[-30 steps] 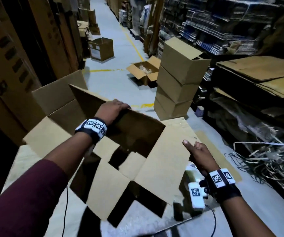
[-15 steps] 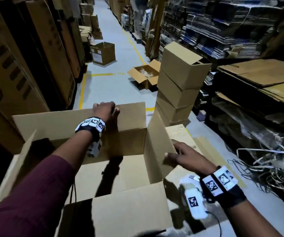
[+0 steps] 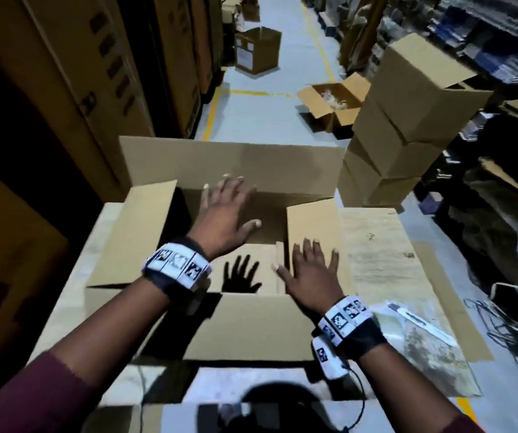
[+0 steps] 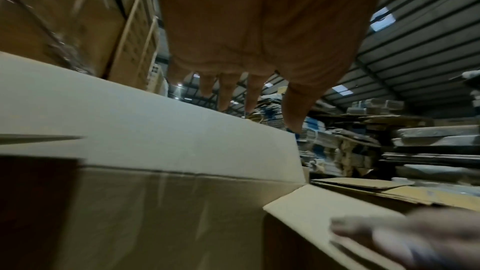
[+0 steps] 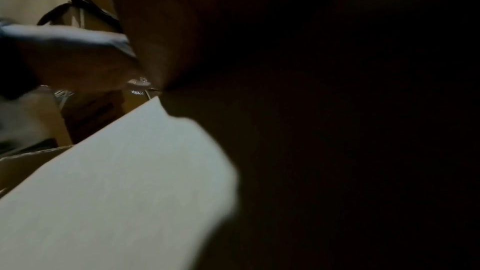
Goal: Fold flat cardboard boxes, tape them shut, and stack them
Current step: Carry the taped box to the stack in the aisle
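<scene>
A brown cardboard box stands squared up on the work table, its top open and its far flap upright. My left hand hovers over the opening with fingers spread straight, holding nothing; the left wrist view shows the same spread fingers above the far flap. My right hand lies flat, fingers straight, pressing the right side flap down toward the inside. The left side flap slopes outward. The near flap hangs toward me. The right wrist view is mostly dark, with pale cardboard below.
A stack of three closed boxes stands on the floor to the right of the table. A clear plastic bag with a white knife-like tool lies on the table at right. Open boxes sit in the aisle; tall cartons line the left.
The box went from a half-flat sheet to a squared open box. Both hands let go of its walls: the left now hovers spread over the opening, the right presses the side flap down.
</scene>
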